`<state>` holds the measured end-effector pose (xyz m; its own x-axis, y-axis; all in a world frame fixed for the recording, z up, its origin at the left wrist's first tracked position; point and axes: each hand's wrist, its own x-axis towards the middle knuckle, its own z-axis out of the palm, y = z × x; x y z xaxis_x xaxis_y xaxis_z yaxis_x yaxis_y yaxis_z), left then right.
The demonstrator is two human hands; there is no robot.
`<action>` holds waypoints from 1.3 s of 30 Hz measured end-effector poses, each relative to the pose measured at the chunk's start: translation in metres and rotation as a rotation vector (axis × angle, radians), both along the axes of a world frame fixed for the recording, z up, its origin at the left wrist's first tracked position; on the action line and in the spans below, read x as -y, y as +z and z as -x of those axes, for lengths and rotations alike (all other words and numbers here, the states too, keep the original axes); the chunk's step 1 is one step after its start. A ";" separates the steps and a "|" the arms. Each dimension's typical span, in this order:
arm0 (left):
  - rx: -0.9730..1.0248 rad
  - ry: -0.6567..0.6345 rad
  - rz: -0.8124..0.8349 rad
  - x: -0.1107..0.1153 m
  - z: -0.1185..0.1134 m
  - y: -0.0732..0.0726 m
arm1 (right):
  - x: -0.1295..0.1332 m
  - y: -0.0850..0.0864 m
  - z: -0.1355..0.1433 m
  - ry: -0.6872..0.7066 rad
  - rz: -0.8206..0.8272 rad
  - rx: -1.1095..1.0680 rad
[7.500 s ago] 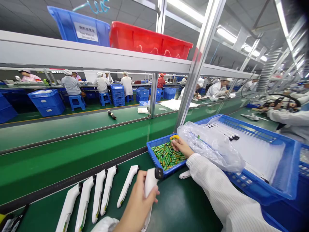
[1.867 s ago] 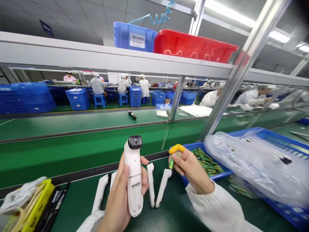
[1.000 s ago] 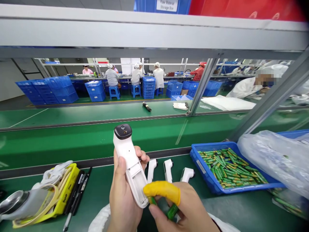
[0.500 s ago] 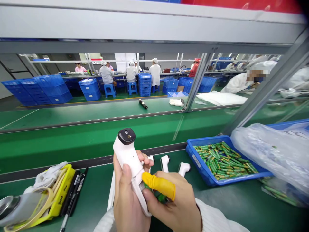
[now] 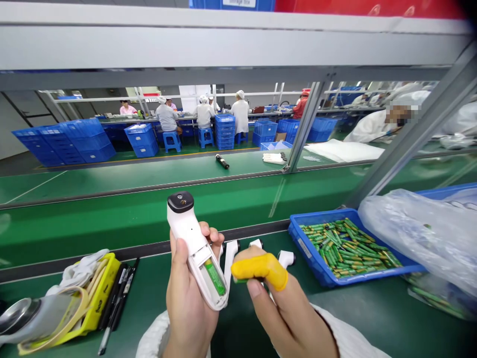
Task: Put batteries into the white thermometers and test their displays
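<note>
My left hand (image 5: pixel 192 293) is wrapped round a white infrared thermometer (image 5: pixel 185 226), held upright and tilted, its black sensor end at the top. Its battery compartment faces me uncovered, with one green battery (image 5: pixel 214 277) lying in the right side and bare space to its left. My right hand (image 5: pixel 286 303), a yellow finger cot (image 5: pixel 257 266) on the index finger, is just right of the thermometer and apart from it. Thumb and index finger pinch a green battery, mostly hidden by the fingers. Behind my hands several more white thermometers (image 5: pixel 286 259) lie on the green bench.
A blue tray (image 5: pixel 311 263) of green batteries stands at right, beside a clear plastic bag (image 5: pixel 417 238). At left are a yellow box (image 5: pixel 100 286), black pens (image 5: pixel 118 298) and a bottle (image 5: pixel 44 315). A metal post (image 5: pixel 307 127) rises ahead; co-workers sit beyond.
My right hand has drawn back to the right from the compartment, uncovering the battery inside. The thermometer has shifted slightly left in my left hand.
</note>
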<state>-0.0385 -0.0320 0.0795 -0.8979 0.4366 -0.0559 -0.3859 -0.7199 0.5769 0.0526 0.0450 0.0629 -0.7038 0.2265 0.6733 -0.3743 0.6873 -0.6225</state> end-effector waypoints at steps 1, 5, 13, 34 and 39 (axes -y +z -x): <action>0.000 -0.008 -0.005 0.000 0.000 0.000 | -0.003 0.002 -0.002 0.050 0.040 0.027; -0.006 -0.069 -0.005 0.002 -0.003 0.000 | -0.007 0.007 -0.002 0.058 0.182 0.053; -0.073 -0.015 0.009 -0.003 -0.007 -0.007 | 0.010 0.003 0.006 -0.141 -0.058 0.053; -0.261 -0.259 -0.043 -0.001 -0.007 -0.007 | 0.009 0.007 0.010 0.169 0.733 0.473; -0.263 -0.276 -0.031 0.001 -0.007 -0.009 | 0.007 -0.002 0.006 0.037 0.533 0.539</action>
